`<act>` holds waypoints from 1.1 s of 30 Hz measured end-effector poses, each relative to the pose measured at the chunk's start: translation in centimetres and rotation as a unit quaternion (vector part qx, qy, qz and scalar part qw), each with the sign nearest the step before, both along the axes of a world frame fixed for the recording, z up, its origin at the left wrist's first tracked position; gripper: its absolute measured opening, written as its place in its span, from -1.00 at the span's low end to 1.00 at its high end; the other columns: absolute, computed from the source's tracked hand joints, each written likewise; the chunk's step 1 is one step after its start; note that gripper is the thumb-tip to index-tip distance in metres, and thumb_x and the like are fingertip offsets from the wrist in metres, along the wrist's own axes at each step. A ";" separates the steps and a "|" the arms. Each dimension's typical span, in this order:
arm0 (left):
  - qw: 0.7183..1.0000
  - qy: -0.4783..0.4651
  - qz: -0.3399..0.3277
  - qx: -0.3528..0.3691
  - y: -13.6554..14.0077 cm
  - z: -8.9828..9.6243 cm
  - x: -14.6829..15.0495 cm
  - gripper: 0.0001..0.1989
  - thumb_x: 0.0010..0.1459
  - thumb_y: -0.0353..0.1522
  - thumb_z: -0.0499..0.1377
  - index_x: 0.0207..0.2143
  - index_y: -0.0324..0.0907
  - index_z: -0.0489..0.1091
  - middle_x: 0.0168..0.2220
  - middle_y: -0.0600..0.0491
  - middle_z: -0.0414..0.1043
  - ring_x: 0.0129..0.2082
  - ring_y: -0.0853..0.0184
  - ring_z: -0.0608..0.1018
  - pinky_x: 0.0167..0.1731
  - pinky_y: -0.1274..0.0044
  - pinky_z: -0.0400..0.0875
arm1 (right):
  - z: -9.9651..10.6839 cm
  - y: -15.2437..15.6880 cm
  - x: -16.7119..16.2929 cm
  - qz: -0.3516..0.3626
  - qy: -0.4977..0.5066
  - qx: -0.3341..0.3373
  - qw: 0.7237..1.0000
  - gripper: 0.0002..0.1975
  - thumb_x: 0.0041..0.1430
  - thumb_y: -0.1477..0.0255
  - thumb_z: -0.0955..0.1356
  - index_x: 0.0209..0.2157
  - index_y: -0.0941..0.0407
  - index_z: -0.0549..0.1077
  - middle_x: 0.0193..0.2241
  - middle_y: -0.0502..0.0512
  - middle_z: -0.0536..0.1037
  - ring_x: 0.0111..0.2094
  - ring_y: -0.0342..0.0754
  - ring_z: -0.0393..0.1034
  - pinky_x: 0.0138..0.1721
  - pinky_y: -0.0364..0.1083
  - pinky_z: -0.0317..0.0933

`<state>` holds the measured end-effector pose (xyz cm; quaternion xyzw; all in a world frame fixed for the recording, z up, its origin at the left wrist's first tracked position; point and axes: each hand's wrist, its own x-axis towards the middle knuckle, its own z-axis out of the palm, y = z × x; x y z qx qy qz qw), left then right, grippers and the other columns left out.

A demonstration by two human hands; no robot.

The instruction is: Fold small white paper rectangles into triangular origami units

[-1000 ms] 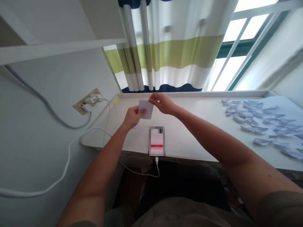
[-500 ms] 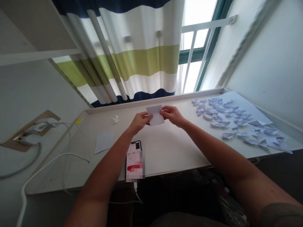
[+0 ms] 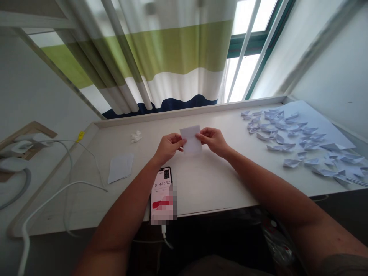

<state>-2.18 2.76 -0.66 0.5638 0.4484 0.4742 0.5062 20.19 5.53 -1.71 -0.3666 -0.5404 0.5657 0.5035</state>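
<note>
Between my two hands a small white sheet of paper (image 3: 191,140) is held up above the table, showing a faint crease across it. My left hand (image 3: 170,147) pinches its left edge between thumb and fingers. On the opposite edge, my right hand (image 3: 213,141) grips the paper the same way. Several folded paper boats (image 3: 280,147) are spread over the right side of the table. A small stack of white paper (image 3: 120,168) lies to the left of my left forearm.
A phone (image 3: 161,195) showing a timer lies at the white table's (image 3: 207,188) front edge, with a cable plugged in. Crumpled white scraps (image 3: 136,137) sit at the back left. White cables (image 3: 60,188) run from the wall socket (image 3: 25,143). A striped curtain (image 3: 178,50) hangs behind.
The camera view has tilted down and come closer to the table. Both hands still hold the paper, which looks slightly more upright.
</note>
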 end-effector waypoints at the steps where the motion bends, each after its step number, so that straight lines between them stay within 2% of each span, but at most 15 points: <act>1: 1.000 0.002 -0.001 -0.003 -0.1 0.0 0.0 -0.51 -0.08 -0.03 0.58 -0.36 -0.21 0.55 -0.38 0.00 0.63 -0.43 0.34 0.59 -0.42 0.48 0.53 | -0.1 -0.1 0.1 -0.005 -0.017 0.008 1.000 -0.38 -0.21 -0.09 0.69 -0.45 0.12 0.52 -0.48 0.04 0.61 -0.42 -0.08 0.49 -0.40 -0.08 0.49; 6: 1.000 0.026 0.015 0.007 0.2 -0.1 -0.3 -0.50 -0.08 -0.01 0.57 -0.37 -0.21 0.55 -0.44 0.00 0.59 -0.47 0.34 0.56 -0.51 0.52 0.42 | -0.1 -0.3 0.9 -0.051 -0.059 0.040 0.996 -0.40 -0.08 -0.14 0.63 -0.42 0.13 0.60 -0.45 0.06 0.62 -0.41 -0.07 0.50 -0.43 -0.09 0.52; 9: 0.996 0.059 0.070 0.021 0.9 -0.5 -1.3 -0.52 -0.02 -0.01 0.53 -0.36 -0.21 0.53 -0.45 -0.01 0.58 -0.50 0.34 0.55 -0.57 0.55 0.36 | 0.0 -0.1 1.5 -0.091 -0.045 0.052 0.993 -0.36 -0.07 -0.19 0.61 -0.40 0.13 0.59 -0.48 0.05 0.59 -0.45 -0.07 0.51 -0.48 -0.10 0.52; 11: 0.985 0.105 0.136 0.004 1.5 -0.8 -2.1 -0.56 0.10 -0.05 0.47 -0.26 -0.22 0.51 -0.39 -0.04 0.61 -0.52 0.33 0.56 -0.57 0.55 0.35 | 0.1 0.2 1.7 -0.090 -0.041 0.053 0.994 -0.34 -0.09 -0.22 0.61 -0.41 0.12 0.56 -0.53 0.02 0.54 -0.52 -0.10 0.47 -0.55 -0.11 0.47; 13: 0.961 0.175 0.214 -0.022 1.8 -1.0 -2.9 -0.51 0.22 -0.07 0.39 0.02 -0.22 0.47 -0.22 -0.14 0.68 -0.51 0.30 0.60 -0.51 0.49 0.40 | 0.1 0.3 1.9 -0.072 -0.035 0.045 0.996 -0.32 -0.13 -0.23 0.61 -0.43 0.11 0.52 -0.57 -0.01 0.49 -0.58 -0.12 0.43 -0.62 -0.13 0.42; 14: 0.945 0.211 0.249 0.002 1.8 -0.9 -3.1 -0.44 0.24 -0.09 0.39 0.15 -0.20 0.42 -0.05 -0.23 0.67 -0.43 0.27 0.64 -0.43 0.45 0.46 | 0.1 0.3 1.8 -0.060 -0.031 0.040 0.997 -0.31 -0.15 -0.24 0.62 -0.44 0.11 0.51 -0.58 -0.03 0.47 -0.59 -0.14 0.41 -0.63 -0.13 0.41; 16: 0.920 0.261 0.284 0.072 1.6 -0.7 -3.1 -0.35 0.22 -0.11 0.41 0.26 -0.17 0.36 0.21 -0.35 0.56 -0.21 0.16 0.70 -0.20 0.35 0.53 | 0.2 0.0 1.7 -0.032 -0.020 0.030 0.999 -0.29 -0.21 -0.24 0.63 -0.45 0.11 0.50 -0.59 -0.05 0.45 -0.60 -0.15 0.40 -0.64 -0.13 0.41; 17: 0.921 0.264 0.271 0.094 1.3 -0.5 -2.8 -0.36 0.21 -0.10 0.41 0.23 -0.17 0.40 0.24 -0.34 0.54 -0.13 0.12 0.70 -0.12 0.31 0.54 | 0.3 -0.2 1.5 -0.014 -0.015 0.026 0.999 -0.29 -0.23 -0.24 0.64 -0.45 0.11 0.50 -0.58 -0.06 0.45 -0.59 -0.15 0.40 -0.63 -0.13 0.42; 19: 0.959 0.206 0.170 0.098 0.7 -0.2 -1.8 -0.46 0.21 -0.02 0.39 0.06 -0.20 0.51 0.06 -0.26 0.65 -0.06 0.09 0.69 -0.06 0.31 0.54 | 0.5 -0.6 1.3 0.021 -0.005 0.021 1.000 -0.32 -0.21 -0.20 0.65 -0.44 0.11 0.51 -0.56 -0.05 0.47 -0.56 -0.14 0.41 -0.61 -0.12 0.43; 20: 0.979 0.159 0.100 0.082 0.3 -0.1 -1.1 -0.47 0.20 0.04 0.38 -0.03 -0.21 0.56 -0.04 -0.22 0.68 -0.10 0.11 0.69 -0.08 0.32 0.55 | 0.7 -0.9 1.2 0.032 0.001 0.019 0.999 -0.35 -0.19 -0.17 0.66 -0.43 0.10 0.52 -0.54 -0.05 0.49 -0.55 -0.13 0.42 -0.60 -0.12 0.44; 22: 0.995 0.084 -0.016 0.048 -0.4 0.0 0.1 -0.45 0.14 0.09 0.40 -0.14 -0.22 0.60 -0.21 -0.15 0.69 -0.25 0.16 0.68 -0.18 0.35 0.56 | 1.0 -1.3 1.0 0.042 0.015 0.017 0.999 -0.39 -0.14 -0.12 0.66 -0.37 0.10 0.55 -0.49 -0.02 0.56 -0.51 -0.11 0.44 -0.58 -0.12 0.43; 24: 0.998 0.031 -0.018 0.043 -0.8 0.1 1.0 -0.50 0.04 0.03 0.49 -0.26 -0.21 0.61 -0.37 -0.05 0.64 -0.37 0.26 0.63 -0.28 0.41 0.53 | 1.2 -1.5 1.0 0.045 0.030 0.013 0.998 -0.45 -0.12 -0.03 0.67 -0.31 0.10 0.59 -0.42 0.02 0.62 -0.47 -0.08 0.47 -0.56 -0.10 0.43; 27: 0.999 -0.018 0.013 0.031 -1.1 0.3 1.3 -0.57 -0.01 -0.06 0.53 -0.29 -0.21 0.61 -0.43 0.02 0.61 -0.44 0.32 0.58 -0.35 0.44 0.50 | 1.5 -1.6 1.2 0.063 0.048 -0.005 0.997 -0.58 -0.07 0.13 0.66 -0.29 0.09 0.63 -0.38 0.04 0.64 -0.43 -0.05 0.48 -0.51 -0.07 0.45; 30: 0.998 -0.045 0.020 0.031 -1.1 0.8 1.1 -0.62 0.01 -0.14 0.52 -0.21 -0.20 0.64 -0.44 0.04 0.62 -0.46 0.34 0.56 -0.35 0.44 0.51 | 1.8 -1.7 1.4 0.095 0.069 -0.020 0.993 -0.73 -0.03 0.25 0.61 -0.33 0.10 0.68 -0.32 0.07 0.64 -0.32 -0.03 0.51 -0.36 -0.05 0.50; 33: 0.997 -0.069 0.014 0.027 -1.3 1.4 0.9 -0.72 0.02 -0.22 0.45 -0.25 -0.20 0.67 -0.39 0.03 0.64 -0.41 0.34 0.58 -0.30 0.43 0.52 | 1.9 -1.7 1.5 0.111 0.074 -0.030 0.991 -0.74 0.02 0.22 0.59 -0.35 0.12 0.69 -0.25 0.12 0.65 -0.21 0.00 0.53 -0.22 -0.03 0.48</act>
